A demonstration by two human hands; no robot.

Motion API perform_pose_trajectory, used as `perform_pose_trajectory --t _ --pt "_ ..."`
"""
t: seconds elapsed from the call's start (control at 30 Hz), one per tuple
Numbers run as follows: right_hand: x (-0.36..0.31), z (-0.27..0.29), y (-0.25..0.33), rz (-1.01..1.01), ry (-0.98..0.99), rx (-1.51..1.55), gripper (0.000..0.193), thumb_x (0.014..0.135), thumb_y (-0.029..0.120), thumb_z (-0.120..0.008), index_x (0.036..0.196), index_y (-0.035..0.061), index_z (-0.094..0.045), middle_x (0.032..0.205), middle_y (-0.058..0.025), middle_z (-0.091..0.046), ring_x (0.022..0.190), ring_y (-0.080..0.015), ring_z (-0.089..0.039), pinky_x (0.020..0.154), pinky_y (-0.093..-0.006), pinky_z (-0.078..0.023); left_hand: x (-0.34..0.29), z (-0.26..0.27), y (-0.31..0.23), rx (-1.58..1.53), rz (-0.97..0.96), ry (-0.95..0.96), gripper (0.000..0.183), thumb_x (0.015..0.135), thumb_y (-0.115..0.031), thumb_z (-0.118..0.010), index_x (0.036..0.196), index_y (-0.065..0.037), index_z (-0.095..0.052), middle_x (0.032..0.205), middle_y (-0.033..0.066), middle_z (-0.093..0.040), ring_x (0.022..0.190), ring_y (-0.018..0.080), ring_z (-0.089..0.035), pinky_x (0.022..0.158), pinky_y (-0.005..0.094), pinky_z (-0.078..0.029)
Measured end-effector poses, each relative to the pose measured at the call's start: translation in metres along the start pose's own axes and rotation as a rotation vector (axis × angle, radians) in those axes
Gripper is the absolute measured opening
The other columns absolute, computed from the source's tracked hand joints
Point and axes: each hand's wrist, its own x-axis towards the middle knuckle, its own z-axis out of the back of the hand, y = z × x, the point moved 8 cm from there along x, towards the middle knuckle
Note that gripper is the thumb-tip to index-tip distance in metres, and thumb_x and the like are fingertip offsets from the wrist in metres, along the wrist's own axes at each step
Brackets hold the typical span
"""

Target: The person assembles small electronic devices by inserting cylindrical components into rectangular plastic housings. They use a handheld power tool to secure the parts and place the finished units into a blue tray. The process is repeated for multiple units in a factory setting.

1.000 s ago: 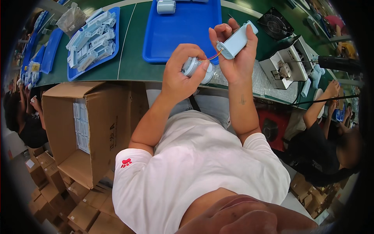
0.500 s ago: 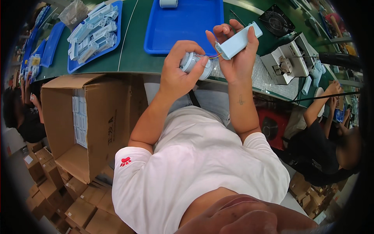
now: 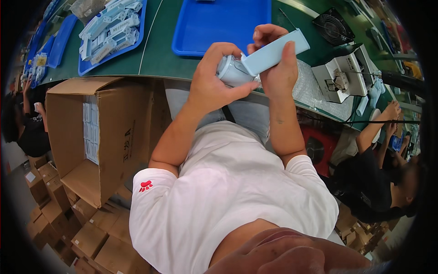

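Clamping left fingers (image 3: 222, 48) on cylinder (image 3: 234, 72), right fingers (image 3: 269, 31) on casing (image 3: 275, 52), tray (image 3: 142, 28) and carton (image 3: 121, 137) holding parts (image 3: 107, 29)

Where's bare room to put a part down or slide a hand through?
Green table shows between the left tray and middle tray; most of the middle tray's visible floor is bare. Crowded: the left tray, heaped with parts, and right of the right hand, where bubble wrap, white machine and fan sit close together.

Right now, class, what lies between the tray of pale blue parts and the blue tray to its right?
In the head view, green tabletop shows between the parts tray and the blue tray, with a thin pale line running along it.
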Motion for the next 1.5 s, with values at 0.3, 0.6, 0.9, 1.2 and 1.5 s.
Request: perform_pose_trajectory --t 0.3,0.6,0.9,1.2,1.5 --pt "0.005 -0.006 0.014 0.091 0.098 -0.491 0.036 0.091 0.015 -0.081 0.119 0.0002 -0.065 0.097 -0.0069 -0.072 0.090 -0.0129 -0.071 0.079 -0.0267 -0.058 0.008 0.010 0.025 -0.116 0.071 0.029 0.074 0.062 -0.004 -0.097 0.125 -0.003 -0.057 0.128 0.0133 -0.066 0.112 0.0201 -0.066 0.096 0.0351 -0.056" --pt "0.001 -0.012 0.012 0.222 0.083 -0.564 0.047 0.082 0.018 -0.090 0.117 -0.0023 -0.064 0.098 -0.0099 -0.077 0.091 -0.0171 -0.076 0.079 -0.0294 -0.062 0.014 0.013 0.035 -0.184 0.038 0.090 0.072 0.064 -0.003 -0.095 0.130 -0.003 -0.064 0.131 0.0121 -0.067 0.119 0.0229 -0.065 0.103 0.0367 -0.052" --pt "-0.006 -0.016 0.003 0.356 -0.008 -0.709 0.050 0.077 0.019 -0.093 0.114 -0.0006 -0.066 0.096 -0.0094 -0.077 0.085 -0.0196 -0.077 0.071 -0.0289 -0.060 0.019 0.015 0.022 0.247 -0.135 -0.131 0.070 0.063 -0.020 -0.094 0.126 -0.006 -0.069 0.128 0.0136 -0.069 0.111 0.0318 -0.068 0.095 0.0399 -0.055" --pt "-0.010 -0.020 -0.003 0.403 -0.029 -0.687 0.047 0.077 0.018 -0.092 0.111 0.0008 -0.066 0.097 -0.0091 -0.078 0.085 -0.0206 -0.077 0.071 -0.0287 -0.059 0.017 0.017 0.030 0.258 -0.139 -0.171 0.064 0.066 -0.023 -0.092 0.123 -0.006 -0.070 0.120 0.0115 -0.073 0.107 0.0317 -0.069 0.093 0.0405 -0.055" --pt "-0.005 -0.019 -0.010 0.367 -0.043 -0.676 0.046 0.078 0.015 -0.091 0.113 0.0005 -0.065 0.098 -0.0094 -0.077 0.089 -0.0197 -0.076 0.076 -0.0290 -0.059 0.020 0.016 0.035 0.174 -0.148 -0.136 0.059 0.071 -0.004 -0.083 0.128 -0.004 -0.066 0.126 0.0107 -0.071 0.113 0.0262 -0.068 0.098 0.0374 -0.054"
